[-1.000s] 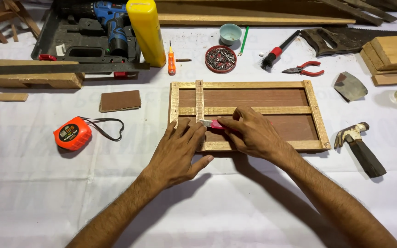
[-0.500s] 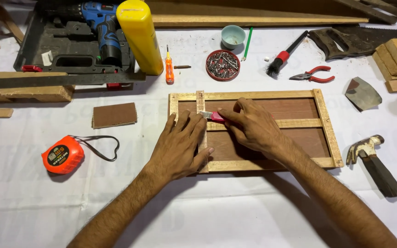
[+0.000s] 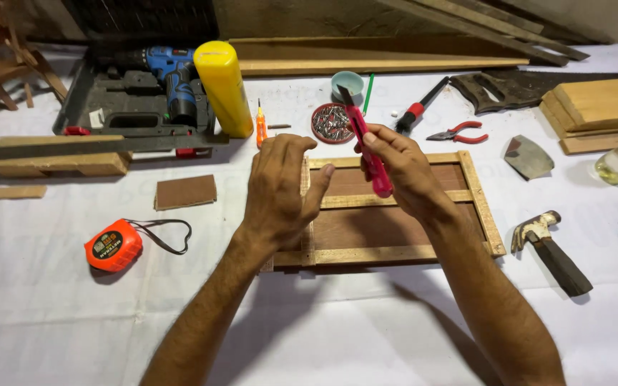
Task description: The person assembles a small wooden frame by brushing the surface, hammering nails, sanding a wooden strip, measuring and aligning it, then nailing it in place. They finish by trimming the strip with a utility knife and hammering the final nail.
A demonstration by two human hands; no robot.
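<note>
A wooden frame with a brown panel (image 3: 395, 229) lies flat on the white table cover (image 3: 323, 329). My right hand (image 3: 402, 171) is raised above it and grips a pink utility knife (image 3: 366, 146), blade end tilted up and away from me. My left hand (image 3: 280, 189) hovers over the frame's left side, fingers curled and apart, holding nothing.
An orange tape measure (image 3: 112, 245) lies to the left, beside a small brown board (image 3: 186, 191). Behind are a yellow bottle (image 3: 223, 86), a blue drill in its case (image 3: 169, 78), a dish of nails (image 3: 332, 123) and red pliers (image 3: 459, 132). A hammer (image 3: 548, 250) lies right.
My right hand has lifted the pink knife off the frame and tipped it upright. My left hand has come up off the wood and opened.
</note>
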